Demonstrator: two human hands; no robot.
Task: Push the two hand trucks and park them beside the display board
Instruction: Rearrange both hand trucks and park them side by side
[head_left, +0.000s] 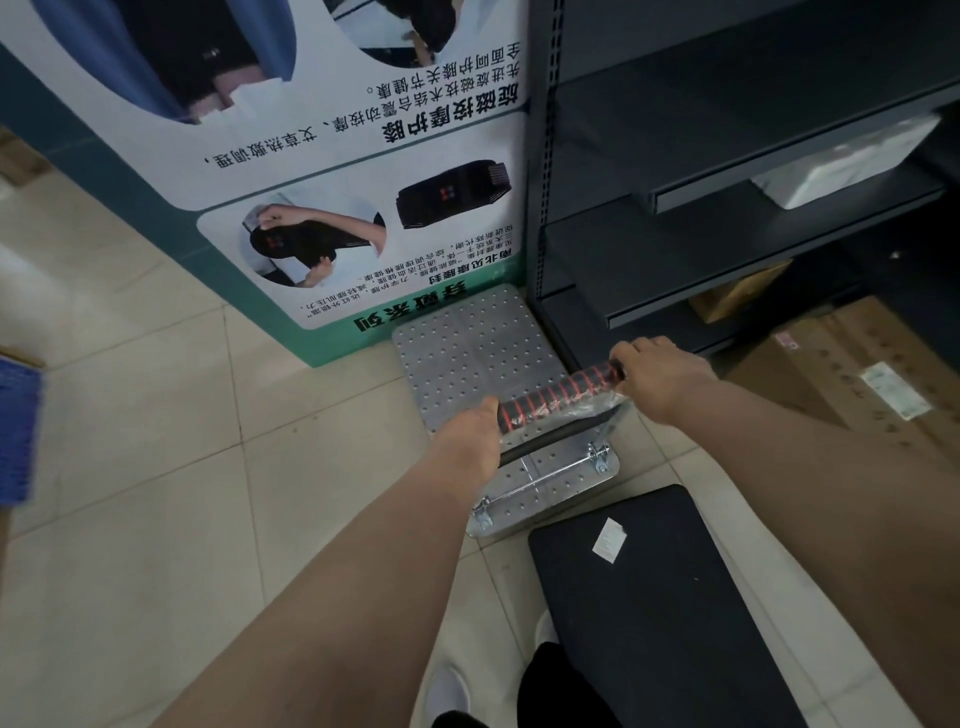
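A silver platform hand truck (478, 358) with a dimpled metal deck stands on the tiled floor, its far end touching the base of the white-and-green display board (358, 171). Its handle (561, 395) has a red-and-black ribbed grip wrapped in clear plastic. My left hand (470, 441) is closed around the handle's left end and my right hand (660, 376) around its right end. A second flat black platform (649, 597) with a white tag lies on the floor just behind the silver truck, near my feet.
A dark metal shelf unit (727, 218) stands right of the board, holding a white parcel (852, 161) and brown cartons. A large cardboard box (872, 374) lies on the floor at right. A blue object (18, 431) sits at the left edge.
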